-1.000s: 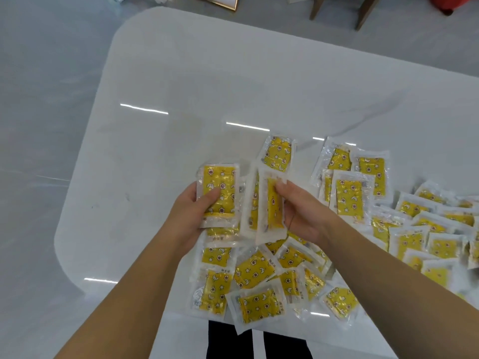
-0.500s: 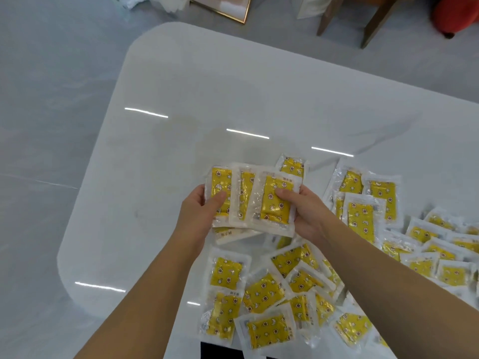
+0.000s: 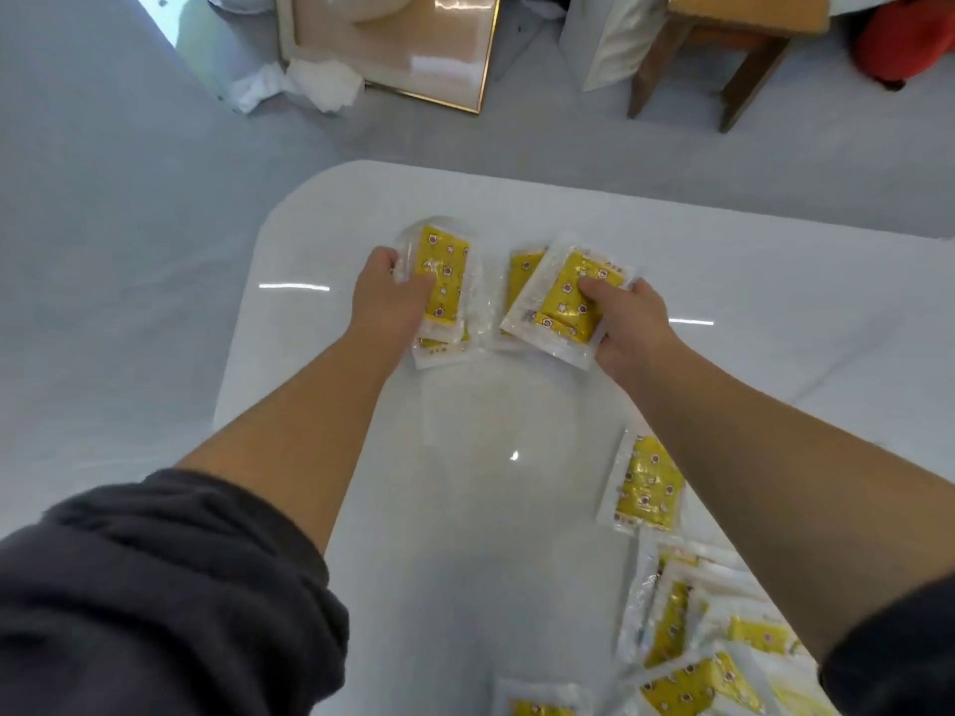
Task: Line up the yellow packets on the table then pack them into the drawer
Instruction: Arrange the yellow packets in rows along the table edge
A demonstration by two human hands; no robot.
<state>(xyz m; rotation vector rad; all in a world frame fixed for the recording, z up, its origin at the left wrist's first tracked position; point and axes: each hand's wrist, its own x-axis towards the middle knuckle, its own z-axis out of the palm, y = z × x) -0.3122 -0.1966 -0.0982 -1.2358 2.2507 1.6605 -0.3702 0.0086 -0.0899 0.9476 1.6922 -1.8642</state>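
Lining-up barely started, packing not begun.
Your left hand (image 3: 387, 292) grips one stack of yellow packets (image 3: 447, 266), thumb on top. Your right hand (image 3: 628, 323) pinches a second stack (image 3: 563, 302) just beside it, at the far end of the desk (image 3: 491, 483); contact with the desk unclear. No finished row visible. Loose packets (image 3: 697, 664) heaped near your right elbow, well apart. Drawer not in view.

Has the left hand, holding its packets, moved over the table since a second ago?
Yes. The left hand has gone forward, away from the loose pile and toward the far rounded corner of the table.
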